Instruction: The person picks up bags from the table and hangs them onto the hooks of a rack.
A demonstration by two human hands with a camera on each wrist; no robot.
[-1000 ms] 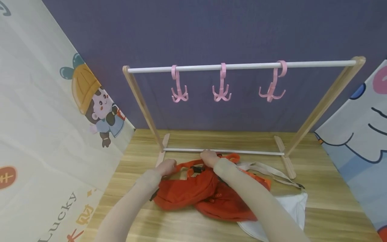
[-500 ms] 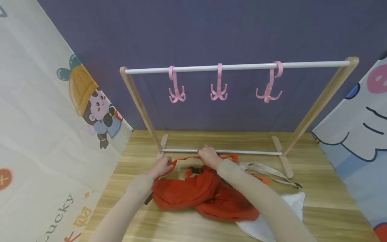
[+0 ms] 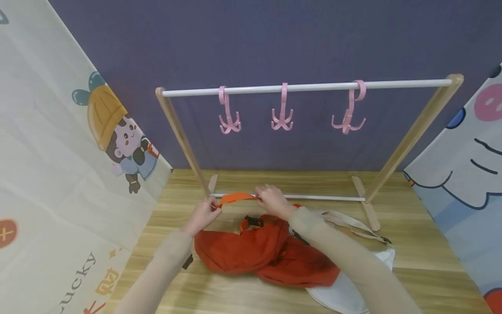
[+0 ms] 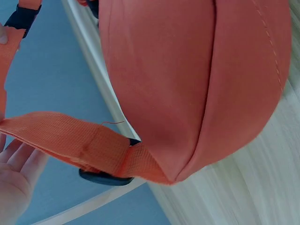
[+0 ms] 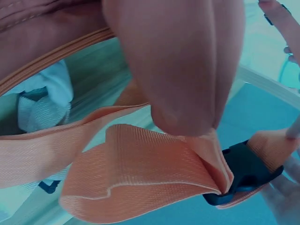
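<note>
An orange webbing strap stretches between both hands, raised above a red fabric bag. My left hand pinches the strap's left end; my right hand grips its right end. In the left wrist view the strap runs over the left fingers and joins the red bag at a black slider. A black buckle sits on the strap in the right wrist view. Another red pouch overlaps the first on its right; I cannot tell whether they are one bag.
A white bag with a beige strap lies partly under the red pouch. Behind stands a wooden rack with a white top bar and pink hooks. Its low white bar runs just behind the hands.
Both hands have lifted the orange strap off the bags and drawn it taut. My left hand has moved slightly left. The red bag has shifted a little.
</note>
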